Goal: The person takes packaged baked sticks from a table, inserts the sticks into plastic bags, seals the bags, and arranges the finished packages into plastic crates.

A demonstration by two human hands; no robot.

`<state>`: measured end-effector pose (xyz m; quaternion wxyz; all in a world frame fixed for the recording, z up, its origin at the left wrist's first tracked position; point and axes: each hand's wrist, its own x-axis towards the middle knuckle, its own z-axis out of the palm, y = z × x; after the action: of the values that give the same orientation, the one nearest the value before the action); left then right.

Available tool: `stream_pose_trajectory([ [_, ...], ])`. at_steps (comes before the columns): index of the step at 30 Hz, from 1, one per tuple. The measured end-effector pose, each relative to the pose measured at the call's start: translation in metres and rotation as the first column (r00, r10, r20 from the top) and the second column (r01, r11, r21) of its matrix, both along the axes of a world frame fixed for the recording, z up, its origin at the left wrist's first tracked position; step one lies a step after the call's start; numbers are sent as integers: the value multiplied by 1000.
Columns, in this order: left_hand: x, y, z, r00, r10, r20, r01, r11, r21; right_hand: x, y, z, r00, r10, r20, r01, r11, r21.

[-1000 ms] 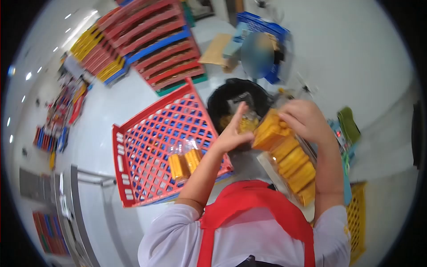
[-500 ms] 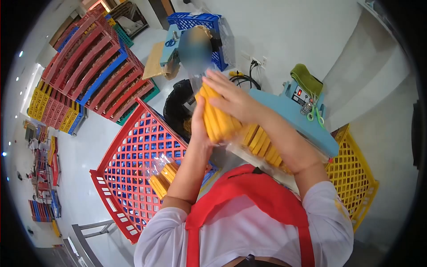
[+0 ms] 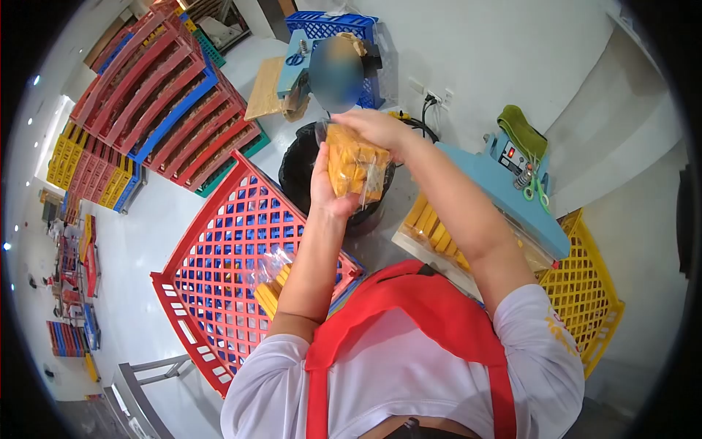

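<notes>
A clear plastic pack of yellow-orange sticks [image 3: 352,162] is held up in front of me between both hands, over a bin lined with a black bag. From below and the left side, my left hand [image 3: 330,192] is closed around the pack. My right hand [image 3: 371,130] grips its upper right, with the fingertips partly hidden behind it. The pack is tilted so that the stick ends and the crinkled plastic face me. More packs of yellow sticks [image 3: 269,295] lie in the red crate [image 3: 208,271], left of my left forearm. Loose sticks [image 3: 436,233] lie under my right forearm.
On the right stands a light-blue machine [image 3: 504,194] with green-handled scissors [image 3: 536,192] and a green cloth [image 3: 521,132]. Beside it is a yellow crate [image 3: 585,293]. The black-lined bin [image 3: 296,164] is ahead; stacked red crates [image 3: 164,95] stand far left. Another person is ahead.
The pack has turned in my hands, from sticks seen lengthwise to stick ends facing me. My right hand has moved from over its top to its upper right side.
</notes>
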<state>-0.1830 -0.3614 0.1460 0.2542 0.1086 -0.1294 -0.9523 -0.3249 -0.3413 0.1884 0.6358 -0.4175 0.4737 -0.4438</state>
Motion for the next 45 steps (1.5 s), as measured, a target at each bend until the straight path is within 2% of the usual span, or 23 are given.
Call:
stream_pose_trajectory([
  [2,2,-8,0,997,-30,-71,27,999,-44,9,4,-10,810,-393,435,500,851,-161],
  [3,2,-10,6,991,21,-134,-38,991,-125,13,6,-25,810,-399,430,505,847,-165],
  [5,-6,-22,9,976,46,-213,-91,975,-204,18,15,-57,654,-208,727,325,945,-22],
  [7,-14,-35,1,905,409,113,-207,657,-725,31,30,-47,615,-197,763,337,941,-29],
  [8,-13,-41,0,914,374,154,-164,691,-704,33,36,-41,572,-172,802,333,942,-35],
  [9,-11,-37,11,938,305,167,-140,771,-621,29,38,-38,568,-194,800,353,935,-23],
  [11,-11,-32,17,991,56,124,-3,920,-391,15,41,-35,796,-440,415,499,866,-39],
  [12,-16,-32,8,991,38,131,15,925,-379,10,43,-32,864,-411,290,465,873,-150],
  [13,-21,-34,-4,990,20,139,40,908,-417,8,45,-28,857,-425,291,477,868,-137],
  [15,-27,-29,-11,989,-4,144,70,886,-459,2,48,-17,846,-533,5,490,773,-402],
  [16,-29,-22,-7,990,-143,17,142,952,-270,-5,38,-26,701,-708,-85,613,659,-435],
  [17,-31,-14,-4,959,-250,-134,241,967,-85,-18,35,-29,697,-713,-79,619,653,-436],
  [18,-37,-8,-5,935,-270,-229,277,961,-4,-25,35,-20,805,-585,95,590,777,-218],
  [20,-41,-1,-2,952,-273,-138,281,959,40,-25,42,-7,804,-493,333,466,870,163],
  [21,-44,3,3,962,-266,-60,271,959,84,-28,45,-10,804,-492,336,469,870,152],
  [28,-71,44,12,943,-328,-50,330,944,29,-59,90,-14,771,-504,390,474,863,177],
  [35,-132,145,30,896,-443,-35,410,854,-321,-72,237,23,646,-630,431,737,661,-138],
  [37,-154,174,30,964,-221,147,258,642,-722,-74,274,17,578,-722,381,813,551,-189],
  [38,-155,198,40,983,-46,179,171,593,-787,-78,291,14,531,-760,375,847,490,-206],
  [39,-155,222,46,981,-60,186,186,589,-787,-81,306,12,485,-793,369,874,429,-228],
  [42,-170,253,33,982,-145,120,162,325,-932,-75,350,15,429,-851,304,902,388,-189],
  [43,-173,269,26,973,-207,100,180,416,-891,-73,364,15,402,-880,251,914,371,-162],
  [45,-172,292,22,858,-488,158,488,681,-547,-84,392,4,382,-917,112,908,351,-227],
])
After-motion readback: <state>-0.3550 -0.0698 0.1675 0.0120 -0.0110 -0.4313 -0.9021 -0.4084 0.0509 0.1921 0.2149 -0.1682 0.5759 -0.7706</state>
